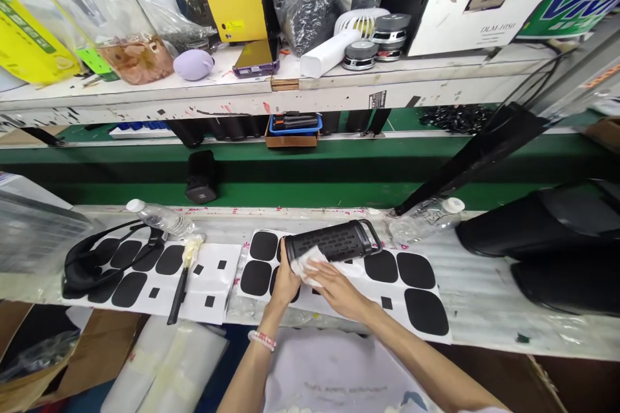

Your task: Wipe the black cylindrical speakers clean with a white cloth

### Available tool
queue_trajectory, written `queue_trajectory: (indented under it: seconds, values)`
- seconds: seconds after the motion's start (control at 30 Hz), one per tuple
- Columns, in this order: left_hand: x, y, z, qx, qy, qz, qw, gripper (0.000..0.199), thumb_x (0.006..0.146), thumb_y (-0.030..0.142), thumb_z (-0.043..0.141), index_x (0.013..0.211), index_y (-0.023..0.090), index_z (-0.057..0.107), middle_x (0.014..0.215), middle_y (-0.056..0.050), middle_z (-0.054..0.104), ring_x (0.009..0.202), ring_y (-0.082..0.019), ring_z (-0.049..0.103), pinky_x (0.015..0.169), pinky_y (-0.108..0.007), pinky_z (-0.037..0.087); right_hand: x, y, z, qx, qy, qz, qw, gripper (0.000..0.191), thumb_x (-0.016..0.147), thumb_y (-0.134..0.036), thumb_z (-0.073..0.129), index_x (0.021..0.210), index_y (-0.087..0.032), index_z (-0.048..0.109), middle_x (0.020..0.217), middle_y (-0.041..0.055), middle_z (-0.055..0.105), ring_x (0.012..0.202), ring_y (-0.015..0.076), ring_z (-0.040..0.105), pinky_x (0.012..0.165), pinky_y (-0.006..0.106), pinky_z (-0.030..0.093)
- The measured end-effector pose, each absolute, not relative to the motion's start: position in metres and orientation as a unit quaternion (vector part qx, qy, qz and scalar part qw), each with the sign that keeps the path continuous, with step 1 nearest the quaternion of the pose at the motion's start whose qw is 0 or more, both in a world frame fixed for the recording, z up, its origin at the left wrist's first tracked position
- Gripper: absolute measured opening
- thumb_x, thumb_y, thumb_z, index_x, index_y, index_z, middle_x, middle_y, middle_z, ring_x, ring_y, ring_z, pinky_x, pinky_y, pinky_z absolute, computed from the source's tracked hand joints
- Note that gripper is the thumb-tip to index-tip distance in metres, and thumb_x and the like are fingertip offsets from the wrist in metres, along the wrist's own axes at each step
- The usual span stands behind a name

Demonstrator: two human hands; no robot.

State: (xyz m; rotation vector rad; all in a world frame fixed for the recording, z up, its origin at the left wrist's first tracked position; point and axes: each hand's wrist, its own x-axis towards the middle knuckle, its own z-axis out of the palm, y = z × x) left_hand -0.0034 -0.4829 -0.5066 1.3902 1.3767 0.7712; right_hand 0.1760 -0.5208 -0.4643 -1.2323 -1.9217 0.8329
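Note:
A black perforated cylindrical device (334,242) with a loop handle at its right end lies across the middle of the bench. My left hand (287,281) grips its left end from below, the fingers mostly hidden behind it. With my right hand (334,284) I press a crumpled white cloth (310,261) against the lower left of the device. Under both hands is a white sheet (310,300) bearing black rounded-square pads (426,311) and small black squares.
To the left lie a second pad sheet (220,277), a black-handled brush (179,293), a black strap (77,271) and a plastic bottle (167,219). Another bottle (426,219) and large black cases (542,222) are at the right. Behind runs a green conveyor (290,174) below a cluttered shelf (194,100).

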Motion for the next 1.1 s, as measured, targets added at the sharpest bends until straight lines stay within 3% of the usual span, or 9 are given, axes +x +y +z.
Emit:
queue_trajectory:
  seconds: [0.13,0.23,0.37,0.5,0.6,0.67,0.77,0.83,1.1]
  values:
    - [-0.007,-0.465,-0.498,0.543,0.577,0.318,0.521,0.100,0.079,0.050,0.066,0.152,0.019,0.005,0.152,-0.017,0.036,0.138,-0.027,0.039,0.111,-0.040,0.034,0.245,-0.523,-0.462,-0.651,-0.501,0.331,0.464,0.051,0.082,-0.065,0.048,0.075,-0.020,0.070,0.062,0.0041,0.066,0.057,0.0232,0.061,0.057,0.037,0.052]
    - [-0.009,-0.450,-0.492,0.523,0.601,0.300,0.524,0.093,0.082,0.061,0.056,0.151,0.016,0.013,0.153,-0.021,0.032,0.142,-0.032,0.032,0.113,-0.046,0.029,0.289,-0.488,-0.461,-0.727,-0.397,0.253,0.500,0.063,0.084,-0.072,0.034,0.082,-0.017,0.063,0.073,0.0072,0.065,0.072,0.0240,0.058,0.073,0.040,0.048]
    - [-0.007,-0.464,-0.494,0.548,0.590,0.291,0.516,0.096,0.077,0.055,0.066,0.150,0.016,0.017,0.151,-0.020,0.036,0.141,-0.032,0.033,0.116,-0.047,0.022,0.300,-0.456,-0.478,-0.757,-0.347,0.241,0.499,0.070,0.075,-0.080,0.035,0.086,-0.017,0.064,0.088,0.0128,0.066,0.093,0.0306,0.058,0.089,0.045,0.041]
    - [-0.010,-0.511,-0.517,0.619,0.545,0.326,0.462,0.095,0.076,0.044,0.072,0.148,0.022,0.015,0.160,-0.016,0.014,0.147,-0.028,0.017,0.119,-0.046,0.016,0.286,-0.479,-0.507,-0.769,-0.309,0.266,0.492,0.068,0.074,-0.075,0.041,0.093,-0.016,0.067,0.100,0.0157,0.067,0.105,0.0349,0.057,0.094,0.048,0.038]
    - [-0.015,-0.537,-0.534,0.669,0.510,0.356,0.407,0.086,0.076,0.039,0.073,0.143,0.025,0.020,0.161,-0.017,0.001,0.148,-0.029,0.012,0.119,-0.051,0.016,0.286,-0.507,-0.519,-0.771,-0.289,0.267,0.501,0.063,0.075,-0.072,0.043,0.094,-0.017,0.067,0.095,0.0120,0.069,0.102,0.0329,0.058,0.092,0.046,0.041]
    - [-0.018,-0.544,-0.539,0.660,0.505,0.353,0.430,0.098,0.071,0.039,0.078,0.144,0.027,0.015,0.161,-0.018,-0.003,0.148,-0.031,0.015,0.117,-0.051,0.019,0.290,-0.518,-0.524,-0.768,-0.284,0.270,0.506,0.059,0.074,-0.072,0.046,0.088,-0.018,0.067,0.084,0.0090,0.069,0.093,0.0306,0.060,0.085,0.043,0.045]
    - [-0.021,-0.544,-0.533,0.619,0.490,0.305,0.532,0.126,0.063,0.038,0.084,0.150,0.026,-0.007,0.159,-0.021,0.012,0.144,-0.032,0.026,0.115,-0.050,0.025,0.294,-0.521,-0.529,-0.767,-0.279,0.271,0.510,0.060,0.074,-0.074,0.043,0.079,-0.018,0.065,0.073,0.0074,0.066,0.080,0.0280,0.061,0.076,0.041,0.048]
    - [-0.023,-0.539,-0.524,0.612,0.488,0.278,0.557,0.129,0.064,0.035,0.083,0.150,0.025,-0.013,0.155,-0.019,0.024,0.142,-0.030,0.030,0.116,-0.049,0.023,0.296,-0.516,-0.532,-0.770,-0.278,0.265,0.510,0.063,0.075,-0.075,0.038,0.077,-0.018,0.063,0.073,0.0080,0.065,0.076,0.0270,0.060,0.074,0.042,0.048]
    - [-0.028,-0.500,-0.507,0.637,0.523,0.272,0.496,0.123,0.064,0.029,0.080,0.152,0.022,-0.006,0.159,-0.017,0.015,0.145,-0.030,0.023,0.117,-0.045,0.022,0.266,-0.476,-0.495,-0.716,-0.463,0.251,0.459,0.056,0.085,-0.064,0.034,0.080,-0.018,0.066,0.087,0.0137,0.070,0.097,0.0326,0.061,0.095,0.054,0.040]
